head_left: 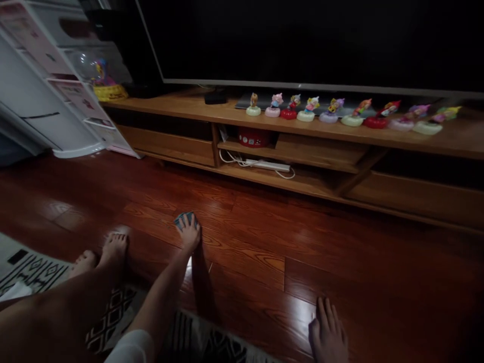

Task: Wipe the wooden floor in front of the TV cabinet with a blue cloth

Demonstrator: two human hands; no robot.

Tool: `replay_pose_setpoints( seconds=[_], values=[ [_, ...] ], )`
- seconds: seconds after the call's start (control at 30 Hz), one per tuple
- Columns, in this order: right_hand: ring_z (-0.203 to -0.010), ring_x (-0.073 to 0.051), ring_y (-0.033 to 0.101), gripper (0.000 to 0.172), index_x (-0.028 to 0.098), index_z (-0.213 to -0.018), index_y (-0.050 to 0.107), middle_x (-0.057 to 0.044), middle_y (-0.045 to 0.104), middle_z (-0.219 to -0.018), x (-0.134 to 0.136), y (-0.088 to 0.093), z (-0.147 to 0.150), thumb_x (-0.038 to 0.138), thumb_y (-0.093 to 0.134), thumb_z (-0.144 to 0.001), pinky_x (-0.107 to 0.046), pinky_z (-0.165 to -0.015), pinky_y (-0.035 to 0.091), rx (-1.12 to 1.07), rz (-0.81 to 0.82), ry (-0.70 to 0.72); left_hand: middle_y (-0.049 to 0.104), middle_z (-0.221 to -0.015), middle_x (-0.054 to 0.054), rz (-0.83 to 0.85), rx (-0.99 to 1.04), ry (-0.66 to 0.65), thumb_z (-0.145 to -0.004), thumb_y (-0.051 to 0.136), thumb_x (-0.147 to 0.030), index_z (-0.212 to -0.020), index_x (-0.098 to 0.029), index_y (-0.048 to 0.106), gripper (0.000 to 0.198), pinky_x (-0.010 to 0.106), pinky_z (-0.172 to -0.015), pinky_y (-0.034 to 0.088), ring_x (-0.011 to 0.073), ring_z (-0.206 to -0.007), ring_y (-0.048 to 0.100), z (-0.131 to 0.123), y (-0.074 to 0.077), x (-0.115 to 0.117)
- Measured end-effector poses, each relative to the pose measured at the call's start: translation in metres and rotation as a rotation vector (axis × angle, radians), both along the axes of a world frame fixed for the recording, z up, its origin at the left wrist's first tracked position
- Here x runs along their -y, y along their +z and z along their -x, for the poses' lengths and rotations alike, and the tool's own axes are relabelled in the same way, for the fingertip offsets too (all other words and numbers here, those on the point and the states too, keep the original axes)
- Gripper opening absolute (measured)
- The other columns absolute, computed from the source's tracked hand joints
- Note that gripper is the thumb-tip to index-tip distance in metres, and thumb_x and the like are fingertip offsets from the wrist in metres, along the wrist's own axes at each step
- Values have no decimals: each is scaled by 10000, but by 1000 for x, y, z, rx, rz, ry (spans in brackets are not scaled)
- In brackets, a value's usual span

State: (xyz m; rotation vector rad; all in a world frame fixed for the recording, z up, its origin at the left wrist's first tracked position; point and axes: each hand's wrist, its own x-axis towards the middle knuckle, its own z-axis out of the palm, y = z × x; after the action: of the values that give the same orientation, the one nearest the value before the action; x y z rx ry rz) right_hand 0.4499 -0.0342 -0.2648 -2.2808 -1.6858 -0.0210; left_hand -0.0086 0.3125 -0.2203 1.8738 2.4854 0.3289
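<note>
My left hand [190,235] reaches forward and presses down on a small blue-grey cloth [181,221] on the wooden floor, its fingers spread over the top. Part of the cloth is hidden under the palm, and it looks folded or bunched. At the lower right, my right hand [328,330] rests on the floorboards with nothing in it. Its fingers point forward and lie fairly flat, the thumb slightly apart.
A low wooden TV stand [181,148] runs across the back, with a row of several small figurines [312,108] below a large television [302,40]. A power strip [268,165] lies on its lower shelf. Bare feet [115,244] and a patterned rug [38,269] are at left.
</note>
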Motion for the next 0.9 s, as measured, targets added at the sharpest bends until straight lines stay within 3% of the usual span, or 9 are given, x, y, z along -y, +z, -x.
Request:
replay_pose_setpoints(
  seconds=[0.1,0.17,0.3,0.37,0.43,0.53,0.67,0.8,0.9],
  values=[
    [-1525,-285,206,702,223,-1623,102,-71,221,-1667,1,4,2,352,255,-950,-518,-1147,313,6,-6,10,263,-1652,138,2,49,-224,-981,421,-353,-1534,-229,406,567,649,-1195,152,370,-1521,175,-91,1,-14],
    [-1521,-286,219,698,225,-1623,96,-72,223,-1666,1,7,3,340,254,-953,-519,-1143,317,20,-8,11,276,-1647,138,5,101,-479,-970,459,-358,-1513,-233,444,557,647,-1201,137,370,-1519,184,-163,-2,-5],
    [-1518,-284,228,696,224,-1624,75,-85,236,-1661,2,12,4,322,247,-957,-516,-1137,327,43,9,19,312,-1642,71,-86,148,-1207,-968,495,-468,-1481,-329,471,531,617,-1206,161,315,-1512,229,-289,-16,67],
    [-1518,-283,228,708,223,-1625,55,-87,233,-1661,2,14,4,313,250,-951,-513,-1139,326,48,32,16,346,-1630,32,-146,114,-1502,-979,488,-474,-1454,-362,495,489,582,-1217,161,278,-1508,250,-325,-22,113],
    [-1517,-281,230,715,222,-1625,47,-88,243,-1658,3,16,5,305,254,-946,-510,-1143,321,49,45,8,352,-1627,23,-176,82,-1638,-984,484,-477,-1449,-363,499,479,575,-1220,155,266,-1509,253,-336,-26,146],
    [-1518,-276,227,695,226,-1623,81,-90,258,-1652,3,18,5,303,252,-955,-511,-1151,306,43,41,4,337,-1635,20,-155,65,-1665,-993,469,-481,-1474,-344,469,500,544,-1229,148,251,-1517,233,-311,-23,148],
    [-1520,-271,216,683,226,-1620,109,-86,255,-1655,3,19,7,309,252,-957,-514,-1163,284,21,43,3,295,-1653,14,-49,78,-1469,-990,473,-469,-1516,-343,404,545,494,-1243,139,230,-1528,201,-227,-7,78],
    [-1516,-276,223,704,212,-1619,122,-92,246,-1657,3,15,6,306,275,-938,-513,-1165,279,18,16,6,289,-1654,27,89,28,-964,-1000,439,-389,-1533,-321,384,540,487,-1247,140,236,-1532,194,-102,13,3],
    [-1515,-285,222,707,205,-1615,147,-91,245,-1658,3,11,5,311,286,-930,-518,-1165,278,16,10,9,252,-1666,49,144,-11,-480,-1007,390,-365,-1551,-288,360,550,529,-1232,178,275,-1536,175,-3,19,-11]
  ],
)
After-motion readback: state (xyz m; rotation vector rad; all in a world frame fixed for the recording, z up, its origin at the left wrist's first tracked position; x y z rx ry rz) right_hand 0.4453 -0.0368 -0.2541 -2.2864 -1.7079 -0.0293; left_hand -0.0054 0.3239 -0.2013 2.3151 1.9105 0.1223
